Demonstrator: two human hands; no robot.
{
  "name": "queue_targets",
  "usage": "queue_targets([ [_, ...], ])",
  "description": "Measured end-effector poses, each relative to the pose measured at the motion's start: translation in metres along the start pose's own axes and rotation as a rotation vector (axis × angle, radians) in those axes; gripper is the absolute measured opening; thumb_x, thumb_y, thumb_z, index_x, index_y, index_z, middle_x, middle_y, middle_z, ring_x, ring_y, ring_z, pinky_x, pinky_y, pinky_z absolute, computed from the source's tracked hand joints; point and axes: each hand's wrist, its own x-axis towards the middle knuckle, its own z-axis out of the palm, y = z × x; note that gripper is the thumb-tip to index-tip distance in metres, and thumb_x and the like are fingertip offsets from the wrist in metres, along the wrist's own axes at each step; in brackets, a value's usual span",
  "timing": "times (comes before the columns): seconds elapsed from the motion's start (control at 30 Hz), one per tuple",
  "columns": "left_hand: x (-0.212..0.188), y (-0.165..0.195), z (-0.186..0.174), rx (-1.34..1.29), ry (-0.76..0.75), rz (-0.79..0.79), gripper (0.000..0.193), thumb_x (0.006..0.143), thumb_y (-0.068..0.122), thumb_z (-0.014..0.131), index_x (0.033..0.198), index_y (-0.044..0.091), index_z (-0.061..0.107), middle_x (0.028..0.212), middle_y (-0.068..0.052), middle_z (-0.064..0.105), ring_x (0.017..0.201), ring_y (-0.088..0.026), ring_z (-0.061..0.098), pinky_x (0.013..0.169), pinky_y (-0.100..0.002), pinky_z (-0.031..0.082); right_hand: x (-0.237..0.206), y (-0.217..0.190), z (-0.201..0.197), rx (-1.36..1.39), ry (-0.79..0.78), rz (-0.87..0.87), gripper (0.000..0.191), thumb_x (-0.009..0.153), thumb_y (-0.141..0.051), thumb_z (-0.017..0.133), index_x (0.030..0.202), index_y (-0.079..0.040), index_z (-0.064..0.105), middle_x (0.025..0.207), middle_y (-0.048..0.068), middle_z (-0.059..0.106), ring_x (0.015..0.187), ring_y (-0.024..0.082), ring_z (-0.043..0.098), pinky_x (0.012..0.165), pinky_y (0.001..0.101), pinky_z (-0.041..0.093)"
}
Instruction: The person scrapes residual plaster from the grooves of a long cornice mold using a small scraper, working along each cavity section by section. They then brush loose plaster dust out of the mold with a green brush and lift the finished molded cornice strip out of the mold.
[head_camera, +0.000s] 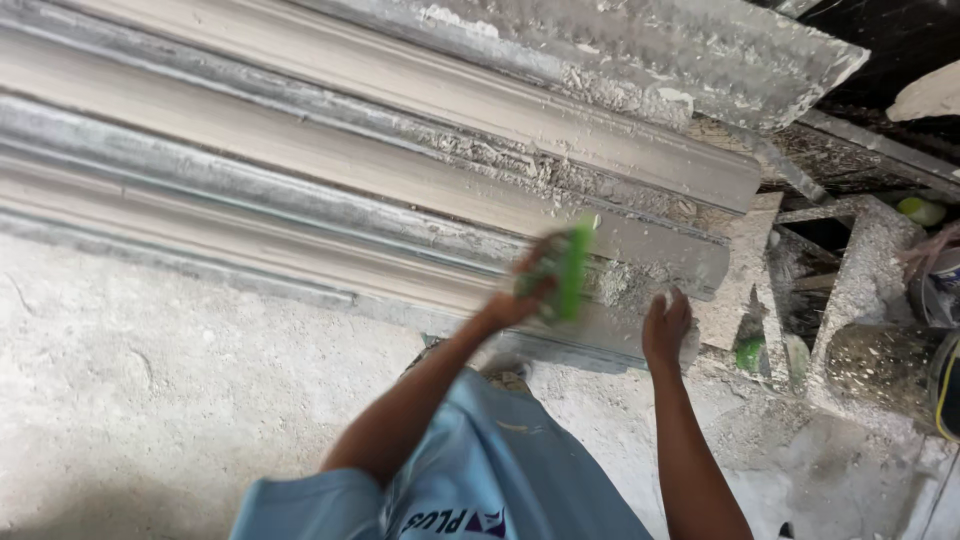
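Hands at the end of a long plaster cornice moulding

The left hand (520, 300) was closed around a thin green scraper-like tool (572, 268), motion-blurred, held against the moulding (400, 200) near its end, while the right hand (665, 325) rested there with fingers loosely curled, holding nothing. The stepped, ridged cast lay on a dusty plaster-caked bench (150, 380); it looked stiff, heavy and brittle, probably best supported from beneath, and the tool light and rigid.
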Motion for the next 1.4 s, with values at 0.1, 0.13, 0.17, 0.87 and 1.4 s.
queue_targets([
  [0.1,-0.013,0.084,-0.123,-0.108,0.163,0.068,0.068,0.116,0.042,0.048,0.171,0.027,0.011,0.176,-0.016,0.014,0.162,-0.035,0.022,0.131,-0.054,0.038,-0.018,0.026,-0.019,-0.086,0.045,-0.014,0.058,0.104,-0.034,0.047,0.148,0.003,0.045,0.149,0.029,0.045,0.141,0.046,0.037,0.12,0.0576,0.025],
  [0.13,-0.021,0.111,-0.169,0.208,0.146,0.342,0.079,0.104,0.055,0.039,0.17,0.031,0.004,0.176,-0.007,0.005,0.157,-0.035,0.027,0.118,-0.056,0.05,-0.026,0.035,-0.024,-0.12,0.057,-0.03,0.058,0.105,-0.034,0.046,0.149,0.004,0.045,0.149,0.028,0.046,0.141,0.046,0.038,0.122,0.0569,0.026],
  [0.17,-0.037,0.134,-0.205,0.072,0.418,0.127,0.064,0.119,0.039,0.041,0.173,0.024,0.009,0.171,-0.018,0.022,0.154,-0.038,0.036,0.123,-0.064,0.048,-0.033,0.042,-0.027,-0.126,0.073,-0.027,0.06,0.106,-0.035,0.047,0.149,0.005,0.043,0.151,0.03,0.044,0.142,0.046,0.037,0.122,0.0564,0.026],
  [0.87,0.041,-0.001,0.047,0.211,0.249,0.078,0.065,0.112,0.036,0.046,0.166,0.019,0.014,0.159,-0.017,0.034,0.146,-0.035,0.041,0.111,-0.053,0.056,0.001,0.11,-0.083,0.82,-0.214,0.617,0.079,0.099,-0.065,0.045,0.163,-0.027,0.021,0.163,0.012,0.032,0.138,0.036,0.044,0.109,0.0576,0.039],
  [1.4,0.05,-0.14,0.284,-0.018,0.233,-0.017,0.081,0.097,0.003,0.048,0.168,0.02,0.012,0.152,-0.022,0.043,0.127,-0.035,0.05,0.105,-0.051,0.056,0.063,0.152,-0.102,1.177,-0.476,0.623,0.073,0.099,-0.062,0.048,0.157,-0.02,0.038,0.154,0.01,0.046,0.127,0.031,0.051,0.099,0.0524,0.043],
])
